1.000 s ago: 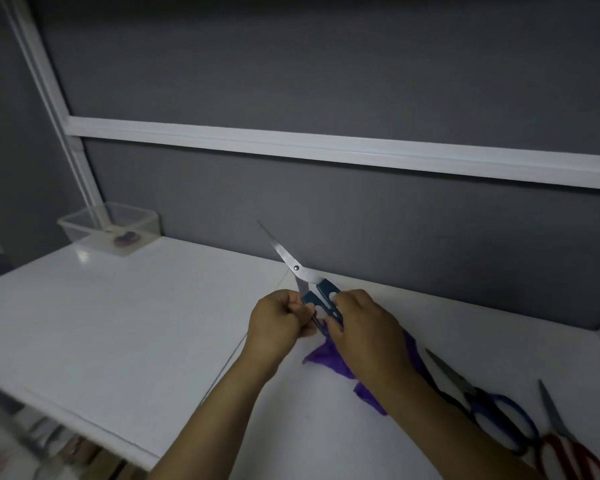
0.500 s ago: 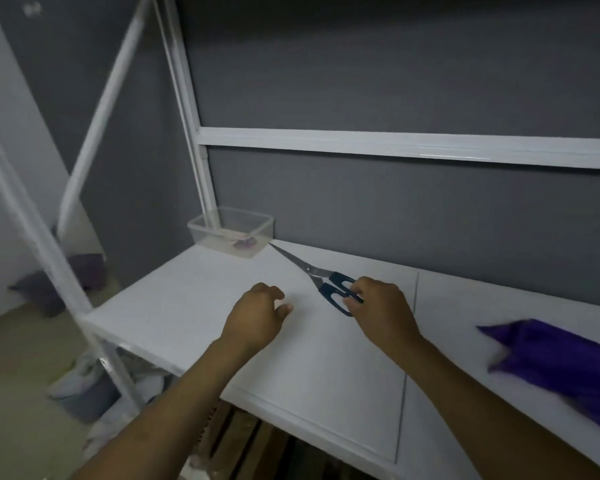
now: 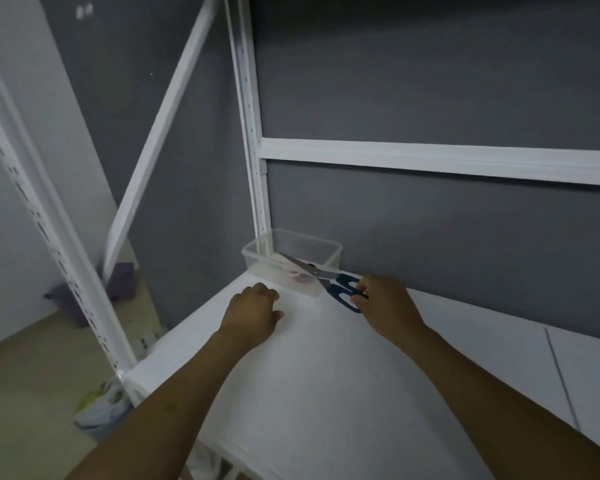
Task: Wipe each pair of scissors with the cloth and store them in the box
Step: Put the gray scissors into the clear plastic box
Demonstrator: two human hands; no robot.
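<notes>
Grey wall [image 3: 430, 81] is filling the background of the head view, with a white shelf frame [image 3: 253, 150] running up it and a white tabletop [image 3: 326, 393] stretching out under both arms.

The right hand [image 3: 387, 306] is gripping the blue handles of a pair of scissors [image 3: 321, 274], with its fingers curled round the loops. The blades are pointing away from it, up and to the left, and are reaching over the near rim of a clear plastic box [image 3: 250, 258]. The box is sitting just beyond both hands, against the wall at the foot of the frame. The left hand [image 3: 253, 315] is resting on the tabletop just short of the box, with its fingers loosely curled and grasping nothing.

Judging by this, the storing step for this pair is being carried out. The tips are already hanging above the box opening, but the handles are not yet released and are sitting outside the rim. The wiping of this pair is probably over, though nothing here is proving it, since the cloth is lying out of sight.

Something pinkish [image 3: 300, 277] is showing through the box wall below the blades. It is too blurred to say whether it is a stored pair.

What is left, as far as can be judged, is lowering the scissors in and letting go. How many other pairs are waiting cannot be told, because none are appearing in this view.
</notes>
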